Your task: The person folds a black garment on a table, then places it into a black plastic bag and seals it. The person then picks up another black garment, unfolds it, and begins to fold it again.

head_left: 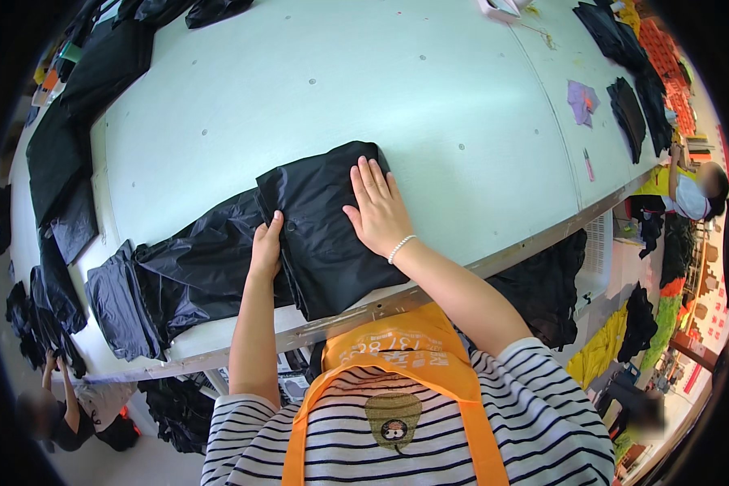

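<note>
A black, slightly shiny garment [324,251] lies folded near the front edge of the white table [340,89], its folded end in front of me and a longer crumpled part [198,263] reaching left. My right hand [378,211] rests flat on the folded part, fingers stretched out, a beaded bracelet at the wrist. At the left edge of the fold my left hand [266,247] grips the cloth, thumb on top and the other fingers mostly hidden. A flatter dark piece with layered edges [121,304] lies at the far left end of the crumpled part.
Black garments [109,69] line the table's left side. At the right lie dark folded pieces [626,119], a lilac cloth [581,103] and a small pink-handled tool [589,164]. Two co-workers [65,413] [688,190] are at the sides. Dark cloth [547,283] hangs below the edge.
</note>
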A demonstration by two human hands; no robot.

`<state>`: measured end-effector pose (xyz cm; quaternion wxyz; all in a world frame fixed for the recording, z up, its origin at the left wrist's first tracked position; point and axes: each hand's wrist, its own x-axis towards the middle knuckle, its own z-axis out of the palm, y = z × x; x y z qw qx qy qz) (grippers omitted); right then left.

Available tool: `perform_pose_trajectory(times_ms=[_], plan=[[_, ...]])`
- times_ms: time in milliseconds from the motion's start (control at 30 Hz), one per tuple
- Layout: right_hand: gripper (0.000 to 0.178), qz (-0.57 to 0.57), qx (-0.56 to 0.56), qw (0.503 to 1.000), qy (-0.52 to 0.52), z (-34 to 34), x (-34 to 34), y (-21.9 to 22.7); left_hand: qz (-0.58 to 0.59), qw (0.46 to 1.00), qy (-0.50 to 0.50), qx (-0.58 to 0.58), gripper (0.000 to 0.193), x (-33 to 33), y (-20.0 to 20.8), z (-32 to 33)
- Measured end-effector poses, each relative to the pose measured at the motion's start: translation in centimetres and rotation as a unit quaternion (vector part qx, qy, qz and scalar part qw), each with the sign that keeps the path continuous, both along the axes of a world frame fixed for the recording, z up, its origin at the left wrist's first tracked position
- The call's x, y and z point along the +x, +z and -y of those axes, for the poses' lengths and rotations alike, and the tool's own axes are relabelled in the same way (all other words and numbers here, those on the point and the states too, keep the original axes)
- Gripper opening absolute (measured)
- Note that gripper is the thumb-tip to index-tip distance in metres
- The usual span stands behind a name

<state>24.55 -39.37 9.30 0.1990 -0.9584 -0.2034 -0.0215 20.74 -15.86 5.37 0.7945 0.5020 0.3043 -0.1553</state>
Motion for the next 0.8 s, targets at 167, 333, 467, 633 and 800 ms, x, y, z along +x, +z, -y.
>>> perform_pose_trajectory(times_ms=[167, 333, 467, 633, 800], plan=[[0.063, -0.003, -0.054, 0.998, -0.026, -2.0, 0.2, -2.7, 0.009, 1.000, 0.005, -0.024, 0.057, 0.4, 1.1, -0.2], [0.061, -0.025, 0.033, 0.999, 0.020, -1.1, 0.7, -2.6, 0.077, 0.958, -0.152, 0.232, 0.042, -0.8, 4.7, -1.3], [0.059, -0.065, 0.120, 0.978, 0.157, 2.4, -1.9, 3.1, 0.066, 0.988, -0.076, 0.114, 0.029, -2.7, 1.2, -3.2], [0.066, -0.084, -0.025, 0.973, 0.216, 1.8, -4.3, -0.2, 0.098, 0.958, -0.006, 0.271, 0.035, -3.4, 1.1, -2.5], [0.064, -0.116, -0.048, 0.971, 0.204, 1.1, -3.3, -0.2, 0.260, 0.665, -0.169, 0.679, 0.081, -2.1, 10.2, 1.8]])
